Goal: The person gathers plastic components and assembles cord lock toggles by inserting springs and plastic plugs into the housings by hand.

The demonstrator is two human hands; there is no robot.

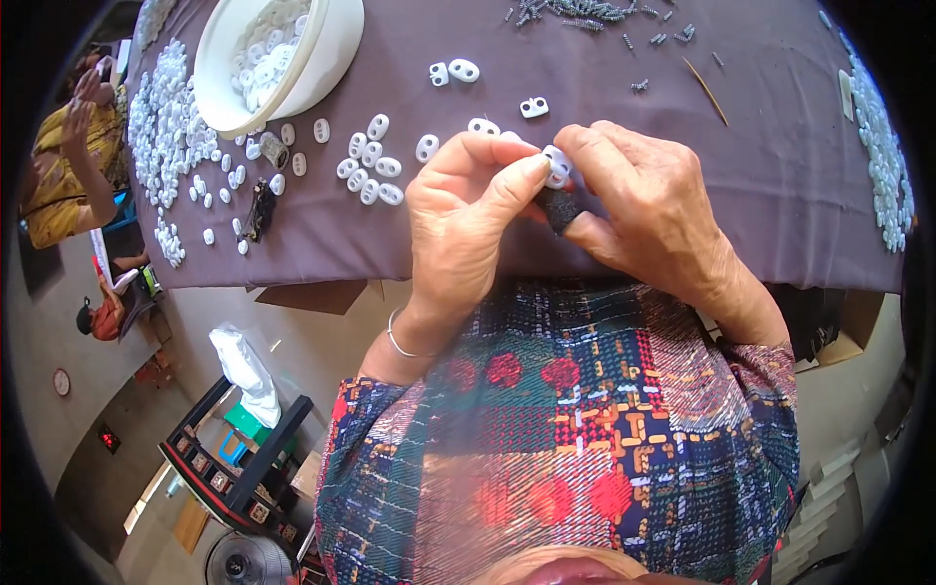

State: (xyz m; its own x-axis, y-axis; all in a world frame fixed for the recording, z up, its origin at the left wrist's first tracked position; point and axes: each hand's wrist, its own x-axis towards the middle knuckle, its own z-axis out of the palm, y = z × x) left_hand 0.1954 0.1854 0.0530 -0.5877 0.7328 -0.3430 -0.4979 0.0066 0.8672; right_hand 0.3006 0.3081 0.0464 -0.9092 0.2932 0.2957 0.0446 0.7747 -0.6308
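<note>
Between the fingertips of both hands is a white two-hole cord lock (557, 169), held just above the table's near edge. My left hand (458, 210) pinches it from the left with thumb and index finger. From the right, my right hand (648, 190) closes its fingers on it, and a black wrap (560, 209) covers its thumb tip. The fingers partly hide the piece. Just beyond them lie a white cord lock part (483, 126) and a squarish one (533, 107). A group of white oval two-hole pieces (371, 154) lies left of my left hand.
A white tub (336, 49) of similar pieces stands at the far left, beside a spread of loose white parts (171, 117). Small metal springs (585, 12) and a thin wooden stick (706, 92) lie at the far right. More finished-looking pieces (882, 156) line the right edge. A person (73, 166) sits at left.
</note>
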